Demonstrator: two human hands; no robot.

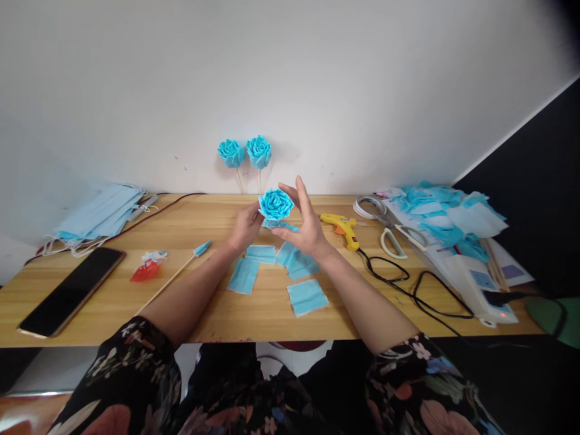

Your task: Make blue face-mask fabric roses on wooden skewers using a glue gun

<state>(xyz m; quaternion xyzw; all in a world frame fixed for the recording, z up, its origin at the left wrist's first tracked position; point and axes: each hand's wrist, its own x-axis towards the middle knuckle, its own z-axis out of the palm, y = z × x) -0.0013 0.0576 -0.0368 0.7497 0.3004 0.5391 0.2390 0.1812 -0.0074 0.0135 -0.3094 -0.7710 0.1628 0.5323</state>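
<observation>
A blue layered flower (276,204) is held over the middle of the table, its petals facing up towards me. My left hand (247,226) is closed at the flower's left side, gripping it; the stem is hidden from view. To the right of the flower, my right hand (308,225) has its fingers stretched up and its thumb apart, close to the petals. Whether the right thumb touches the flower is unclear. Beneath both hands lie several blue fabric squares (307,296). Two finished-looking blue flowers (258,152) on thin sticks lean against the wall behind.
At right are a yellow glue gun (343,229) with a black cord, scissors (393,242), a tape roll (369,207), a blue scrap pile (446,211) and a power strip (483,290). At left are face masks (102,208), a phone (75,291), a red packet (147,269) and a blue-tipped stick (174,276).
</observation>
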